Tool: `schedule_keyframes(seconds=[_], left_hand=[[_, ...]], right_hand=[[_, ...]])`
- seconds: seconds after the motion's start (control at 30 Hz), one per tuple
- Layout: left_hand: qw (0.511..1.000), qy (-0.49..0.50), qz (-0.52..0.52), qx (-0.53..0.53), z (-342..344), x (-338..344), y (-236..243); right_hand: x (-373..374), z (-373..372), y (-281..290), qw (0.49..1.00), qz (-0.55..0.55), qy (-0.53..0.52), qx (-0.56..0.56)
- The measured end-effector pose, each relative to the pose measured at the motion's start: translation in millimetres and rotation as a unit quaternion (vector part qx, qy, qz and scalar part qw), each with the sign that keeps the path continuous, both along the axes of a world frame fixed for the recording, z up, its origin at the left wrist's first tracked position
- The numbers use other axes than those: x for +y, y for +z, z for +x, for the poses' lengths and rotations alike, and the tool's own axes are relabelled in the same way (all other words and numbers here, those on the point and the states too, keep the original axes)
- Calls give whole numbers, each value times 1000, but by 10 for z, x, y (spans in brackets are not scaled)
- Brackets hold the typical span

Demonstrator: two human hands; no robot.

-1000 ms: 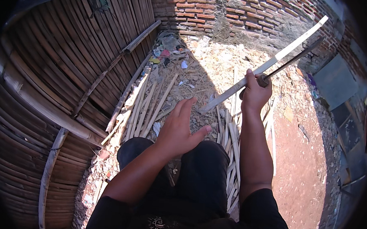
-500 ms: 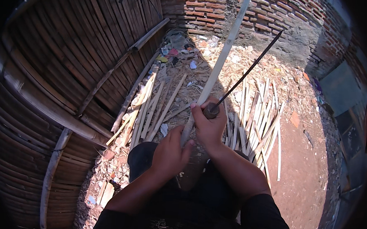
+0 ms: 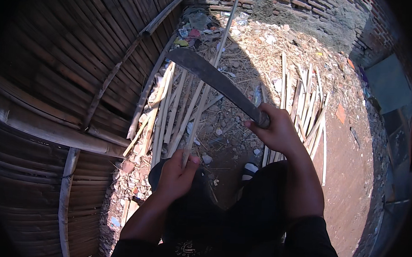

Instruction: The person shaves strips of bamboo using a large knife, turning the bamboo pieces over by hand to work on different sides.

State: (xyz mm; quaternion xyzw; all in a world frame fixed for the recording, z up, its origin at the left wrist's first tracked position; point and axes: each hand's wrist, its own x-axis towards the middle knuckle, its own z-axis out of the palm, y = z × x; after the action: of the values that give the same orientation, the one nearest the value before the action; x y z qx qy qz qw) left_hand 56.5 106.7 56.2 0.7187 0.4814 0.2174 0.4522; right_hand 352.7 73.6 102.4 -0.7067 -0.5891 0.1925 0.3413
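A long pale bamboo strip [image 3: 196, 118] rises upright from my left hand [image 3: 175, 173], whose fingers are closed round its lower end above my left knee. My right hand [image 3: 275, 132] grips the short handle of a machete [image 3: 217, 82] near the centre right. Its dark, wide blade reaches diagonally up and left, crossing in front of the strip; whether it touches the strip I cannot tell.
Piles of split bamboo strips [image 3: 170, 108] [image 3: 309, 106] lie on both sides of the littered ground [image 3: 247, 47]. A bamboo-slat wall [image 3: 56, 51] stands at the left, a brick wall [image 3: 305, 5] behind, and grey panels [image 3: 385, 79] at the right.
The right hand has moved away from the strip with the machete, whose blade has swung leftward across it. The left hand, open a second ago, now holds the strip lower down.
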Motion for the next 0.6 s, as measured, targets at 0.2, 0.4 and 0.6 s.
schedule_keyframes(seconds=[0.2, 0.4, 0.6], left_hand=[[995, -30, -28, 89, -587, -23, -165], [982, -65, -42, 174, -1075, -483, -163], [990, -41, -42, 127, -1290, -863, -332]], right_hand=[[128, -192, -161, 979, -109, 131, -116], [144, -527, -470, 945, -127, 250, -166], [89, -188, -371, 961, -154, 146, -177]])
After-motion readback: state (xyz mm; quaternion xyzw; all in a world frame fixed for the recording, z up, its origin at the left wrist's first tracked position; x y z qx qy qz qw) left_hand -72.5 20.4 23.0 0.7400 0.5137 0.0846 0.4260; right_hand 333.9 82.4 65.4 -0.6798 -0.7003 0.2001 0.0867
